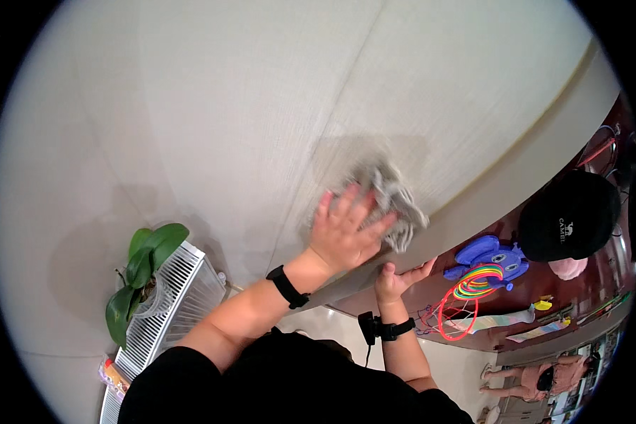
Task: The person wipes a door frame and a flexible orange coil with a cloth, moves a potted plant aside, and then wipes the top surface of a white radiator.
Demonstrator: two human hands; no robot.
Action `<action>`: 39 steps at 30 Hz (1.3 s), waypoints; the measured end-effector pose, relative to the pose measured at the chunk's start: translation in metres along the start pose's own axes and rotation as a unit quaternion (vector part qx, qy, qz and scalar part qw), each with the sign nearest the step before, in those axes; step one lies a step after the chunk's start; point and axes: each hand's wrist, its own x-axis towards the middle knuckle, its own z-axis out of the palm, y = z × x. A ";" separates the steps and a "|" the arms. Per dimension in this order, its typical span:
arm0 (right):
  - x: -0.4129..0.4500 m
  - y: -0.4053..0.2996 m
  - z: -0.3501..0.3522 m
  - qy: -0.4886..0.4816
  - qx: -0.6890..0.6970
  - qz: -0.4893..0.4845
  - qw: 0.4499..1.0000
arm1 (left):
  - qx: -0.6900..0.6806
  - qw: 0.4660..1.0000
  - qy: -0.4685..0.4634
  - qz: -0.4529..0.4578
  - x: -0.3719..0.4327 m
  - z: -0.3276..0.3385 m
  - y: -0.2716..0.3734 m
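Note:
My left hand (pixel 345 230) presses a crumpled grey cloth (pixel 400 204) against a pale, faintly textured wall (pixel 244 132). Its fingers are spread over the cloth, and both are blurred. A black band circles the left wrist. Lower and to the right, my right hand (pixel 397 283) is beside the wall's pale edge trim (pixel 469 217), with thumb and fingers apart and nothing seen in it. Whether it touches the trim is unclear. A black strapped device (pixel 381 327) with a thin cable is on the right wrist.
At left, a white radiator (pixel 161 302) bears a potted orchid (pixel 153 254) and a plastic-wrapped packet (pixel 115 377). On the dark red surface at right are a black cap (pixel 570 217), a blue elephant toy (pixel 490 257), coloured rings (pixel 477 281) and a netted hoop (pixel 441 312). Another person (pixel 548 379) stands farther off.

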 end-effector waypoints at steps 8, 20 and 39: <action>0.000 -0.006 -0.001 -0.021 -0.016 0.031 0.999 | 0.004 0.991 -0.110 0.082 -0.141 -0.003 -0.033; 0.005 -0.007 -0.016 -0.063 -0.126 0.015 0.990 | 0.025 0.947 -0.315 0.053 -0.144 -0.036 -0.059; 0.020 -0.016 0.002 0.006 -0.166 -0.062 0.984 | -0.026 0.995 -0.083 0.053 0.028 -0.007 -0.002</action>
